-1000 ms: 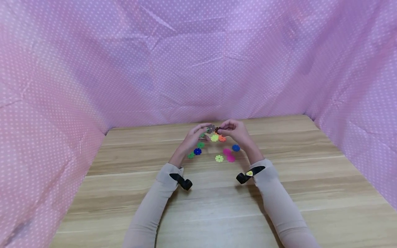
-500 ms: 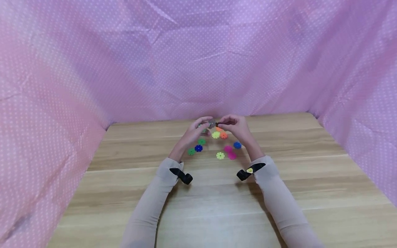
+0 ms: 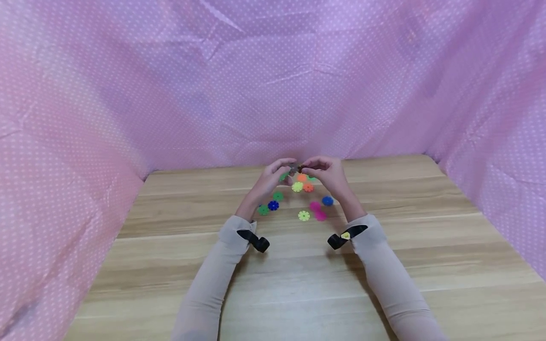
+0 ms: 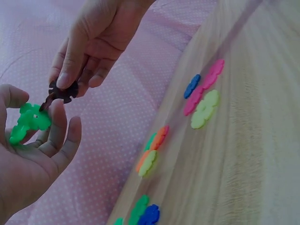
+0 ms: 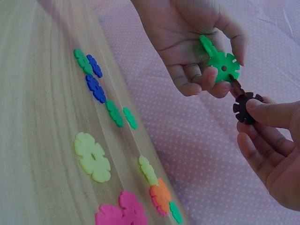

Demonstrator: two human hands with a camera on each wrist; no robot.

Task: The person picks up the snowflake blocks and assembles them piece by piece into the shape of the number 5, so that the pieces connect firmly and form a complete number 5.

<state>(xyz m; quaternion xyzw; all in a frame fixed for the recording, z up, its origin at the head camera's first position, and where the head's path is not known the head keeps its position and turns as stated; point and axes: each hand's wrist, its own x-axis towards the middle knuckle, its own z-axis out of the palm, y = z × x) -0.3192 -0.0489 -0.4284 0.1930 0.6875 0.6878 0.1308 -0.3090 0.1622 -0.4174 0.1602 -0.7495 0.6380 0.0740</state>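
My left hand holds a green notched interlocking disc between thumb and fingers, with a second green disc joined to it at an angle. A brown disc, seen nearly edge-on, meets the rim of the green one. My right hand pinches a dark brown disc between thumb and fingertips, right up against that brown disc. In the left wrist view, the dark disc overlaps the left fingertips. Both hands are raised close together over the table's far side.
Several loose discs lie on the wooden table below the hands. Among them are pink, blue, yellow, orange and green ones. A pink dotted cloth hangs behind the far edge.
Both hands have shifted slightly up in the head view, discs still held. The dark disc has turned in the right fingers. A green disc now shows beside the orange ones.
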